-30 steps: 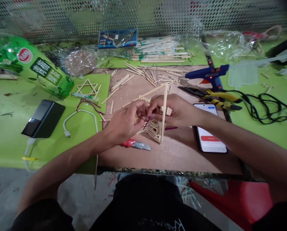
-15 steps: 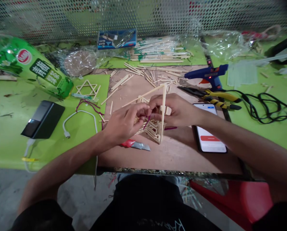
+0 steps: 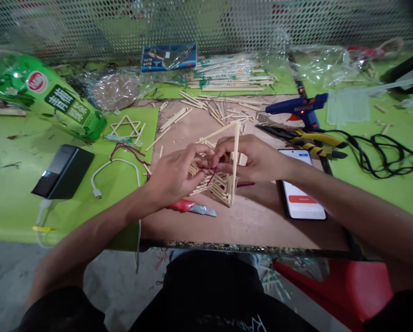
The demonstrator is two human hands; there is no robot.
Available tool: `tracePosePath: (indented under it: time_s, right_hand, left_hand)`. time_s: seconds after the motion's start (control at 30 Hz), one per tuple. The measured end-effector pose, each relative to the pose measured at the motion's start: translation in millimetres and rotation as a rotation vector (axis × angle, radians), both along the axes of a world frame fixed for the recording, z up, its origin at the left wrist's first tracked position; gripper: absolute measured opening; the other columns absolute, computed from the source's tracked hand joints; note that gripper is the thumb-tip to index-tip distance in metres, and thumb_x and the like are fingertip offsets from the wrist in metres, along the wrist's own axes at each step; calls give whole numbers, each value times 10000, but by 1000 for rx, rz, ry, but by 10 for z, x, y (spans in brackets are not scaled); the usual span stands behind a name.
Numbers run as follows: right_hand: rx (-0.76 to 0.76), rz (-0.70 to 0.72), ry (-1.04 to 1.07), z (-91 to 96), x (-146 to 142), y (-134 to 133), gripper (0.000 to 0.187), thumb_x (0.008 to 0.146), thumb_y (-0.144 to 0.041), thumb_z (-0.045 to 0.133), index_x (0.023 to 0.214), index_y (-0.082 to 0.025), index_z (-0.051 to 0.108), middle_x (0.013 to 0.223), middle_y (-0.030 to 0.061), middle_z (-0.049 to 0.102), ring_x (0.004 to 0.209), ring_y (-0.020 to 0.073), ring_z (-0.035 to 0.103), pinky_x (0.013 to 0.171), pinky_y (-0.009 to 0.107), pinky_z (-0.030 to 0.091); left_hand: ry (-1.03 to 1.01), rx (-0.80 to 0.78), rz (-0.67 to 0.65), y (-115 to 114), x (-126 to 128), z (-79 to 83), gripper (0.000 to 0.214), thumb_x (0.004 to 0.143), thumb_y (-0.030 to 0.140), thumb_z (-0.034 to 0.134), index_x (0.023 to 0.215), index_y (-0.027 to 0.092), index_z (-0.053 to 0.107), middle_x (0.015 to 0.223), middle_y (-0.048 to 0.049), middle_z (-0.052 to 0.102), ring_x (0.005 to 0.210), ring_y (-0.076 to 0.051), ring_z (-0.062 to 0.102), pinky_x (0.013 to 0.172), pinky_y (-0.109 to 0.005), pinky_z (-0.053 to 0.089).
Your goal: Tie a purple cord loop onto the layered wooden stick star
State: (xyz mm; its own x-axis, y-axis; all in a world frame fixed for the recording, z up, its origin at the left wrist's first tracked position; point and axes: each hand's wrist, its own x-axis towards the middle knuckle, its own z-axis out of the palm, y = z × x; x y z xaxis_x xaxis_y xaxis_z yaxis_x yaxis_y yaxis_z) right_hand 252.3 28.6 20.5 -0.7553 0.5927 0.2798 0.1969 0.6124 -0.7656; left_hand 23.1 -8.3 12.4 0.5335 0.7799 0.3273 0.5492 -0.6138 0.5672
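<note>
A frame of thin wooden sticks [image 3: 220, 190] stands on the brown board in front of me, with one tall stick post [image 3: 236, 161] rising at its right. My right hand [image 3: 253, 159] reaches around this post, its thumb and forefinger pinched on a purple string [image 3: 212, 176] whose end hangs down. A small pale wooden block [image 3: 241, 159] shows by its palm. My left hand [image 3: 178, 174] is curled, its fingertips meeting the right hand's at the string. What lies between the left fingers is hidden. Below it rests a red-handled utility knife [image 3: 195, 208].
Loose sticks [image 3: 173, 120] lie behind the frame. To the right are a blue glue gun [image 3: 296, 106], yellow-black pliers [image 3: 308, 138] and a lit phone [image 3: 302, 189]. At left are a green tea bottle [image 3: 59, 99], a power bank [image 3: 64, 170] and a white cable [image 3: 114, 162].
My left hand has shifted slightly left, and its fingers have loosened a little near the string. The right hand keeps its pinch and has barely moved.
</note>
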Motion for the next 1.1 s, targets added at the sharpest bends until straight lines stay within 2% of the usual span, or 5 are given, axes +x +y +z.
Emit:
tracePosePath:
  time_s: [0.23,0.43,0.63,0.87,1.1]
  right_hand:
    - [22,-4,7,0,7,4,103,926,-279,613,939,-181,638,886,11,692,782,100,625,736,228,475]
    - [-7,-6,14,7,-5,-7,124,934,-285,615,952,-170,658,915,22,706,825,106,639,774,236,485]
    - [-16,2,31,-10,-10,-12,101,923,-248,620,966,-165,658,931,19,699,846,102,643,794,233,490]
    - [-50,-16,39,-7,-13,-20,98,920,-257,628,963,-175,659,936,14,703,857,104,645,812,231,482]
    - [-6,-6,-14,30,9,-5,73,897,-200,626,942,-156,664,895,14,689,812,98,626,780,221,471]
  left_hand:
    - [31,99,-27,3,2,-25,293,890,119,611,1153,217,525,992,-6,719,906,-142,711,851,-294,567]
    - [-132,-105,76,-15,46,-86,433,820,112,658,1199,227,482,1010,-11,713,851,-135,715,743,-262,571]
    - [-272,-237,125,-44,106,-98,415,799,122,679,1154,214,487,913,3,718,745,-105,703,596,-188,546]
    - [-327,-330,120,-41,111,-121,403,803,141,680,1151,218,492,901,3,719,694,-93,680,605,-203,556]
    - [-443,-449,172,-33,135,-118,405,776,177,701,1121,197,491,884,-1,699,662,-87,652,596,-200,551]
